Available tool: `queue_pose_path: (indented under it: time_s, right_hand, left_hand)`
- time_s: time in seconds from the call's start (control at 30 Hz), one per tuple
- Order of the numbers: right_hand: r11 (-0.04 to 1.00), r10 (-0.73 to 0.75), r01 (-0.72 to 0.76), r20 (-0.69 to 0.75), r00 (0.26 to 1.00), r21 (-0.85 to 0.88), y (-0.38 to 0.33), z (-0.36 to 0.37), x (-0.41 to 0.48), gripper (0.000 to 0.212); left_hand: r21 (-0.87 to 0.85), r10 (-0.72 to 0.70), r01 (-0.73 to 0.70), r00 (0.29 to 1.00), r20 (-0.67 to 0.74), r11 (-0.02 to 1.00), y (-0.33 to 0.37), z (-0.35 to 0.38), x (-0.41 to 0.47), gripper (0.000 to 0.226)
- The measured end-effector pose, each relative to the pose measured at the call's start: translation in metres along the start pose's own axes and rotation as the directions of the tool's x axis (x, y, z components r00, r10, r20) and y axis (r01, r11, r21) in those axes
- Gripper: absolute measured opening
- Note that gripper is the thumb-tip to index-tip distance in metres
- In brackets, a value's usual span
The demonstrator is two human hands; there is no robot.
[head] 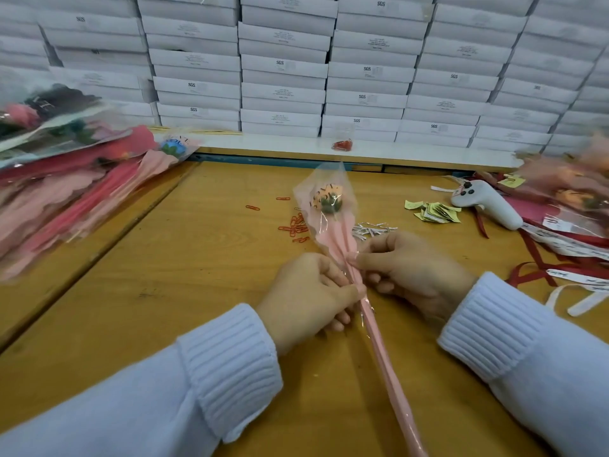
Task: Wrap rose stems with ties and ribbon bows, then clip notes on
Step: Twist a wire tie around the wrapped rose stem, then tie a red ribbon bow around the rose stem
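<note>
Hands are holding the wrapped rose (334,237) at its neck: left hand (309,298) gripping the stem, right hand (407,272) pinching the cellophane opposite. I'm seeing its stem running bloom-away along the counter (214,232), twist ties (372,229) lying just beyond the right hand

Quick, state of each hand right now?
Left hand: closed, gripping the wrapped rose stem.
Right hand: closed, fingertips pinching the same stem just above the left.
</note>
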State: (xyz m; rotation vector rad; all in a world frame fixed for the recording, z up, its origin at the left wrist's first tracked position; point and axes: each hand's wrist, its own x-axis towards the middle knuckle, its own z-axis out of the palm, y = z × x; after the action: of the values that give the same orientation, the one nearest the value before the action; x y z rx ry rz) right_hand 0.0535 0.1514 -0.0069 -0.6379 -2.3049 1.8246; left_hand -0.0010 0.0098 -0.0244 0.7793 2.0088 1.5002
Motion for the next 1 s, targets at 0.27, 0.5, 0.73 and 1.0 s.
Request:
queue_pose_path:
  time_s: [0.27, 0.5, 0.73, 1.0]
  right_hand:
    - [0.991, 0.054, -0.066, -0.097, 0.994, -0.119, 0.002, 0.002, 0.004, 0.013]
    - [0.506, -0.208, -0.216, -0.361, 0.909, -0.835, -0.015, -0.106, 0.008, 0.018]
    - [0.120, 0.110, -0.566, -0.556, 0.824, -0.815, 0.021, -0.180, 0.006, 0.036]
    - [0.262, 0.110, -0.639, -0.635, 0.764, -0.723, 0.027, -0.191, 0.010, 0.016]
  left_hand:
    - [0.100, 0.072, -0.072, 0.997, 0.003, 0.992, -0.001, 0.004, -0.001, 0.036]
    - [0.135, 0.085, -0.084, 0.996, 0.000, 0.987, -0.003, 0.002, 0.002, 0.025]
    - [0.138, 0.112, -0.111, 0.994, 0.003, 0.984, -0.008, 0.002, 0.006, 0.022]
    - [0.177, 0.148, -0.140, 0.988, -0.034, 0.974, -0.013, -0.003, 0.010, 0.020]
